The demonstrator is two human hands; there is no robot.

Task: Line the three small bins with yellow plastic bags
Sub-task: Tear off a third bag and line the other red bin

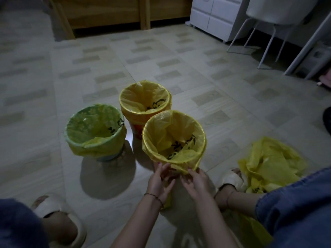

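In the head view, three small bins are seen standing close together on the tiled floor [179, 56], each already fitted with a yellow plastic bag folded over its rim: the green bin [100, 153] at the left, the far bin [134, 129] behind, and the near bin [200, 145] in front, just beyond the hands. The bag in the near bin [170, 129] is draped over the rim, with a bunch of slack gathered at the nearest edge. That slack is met by both hands: the left hand [160, 179] is held with fingers fairly straight against the bag's lower fold, while the right hand [196, 180] is curled lightly at the overhang, though it cannot be told whether the film is actually pinched. A heap of spare yellow bags [270, 163] is left on the floor at the right, near a slippered foot [231, 179], and another slipper [59, 217] is seen at the lower left. The step in hand is judged to be the finishing of the last liner, so the task appears nearly complete. The next move is thought to call for the loose overhang to be pulled down snugly or tucked, with thin film handled gently so that the light bin is not tipped.
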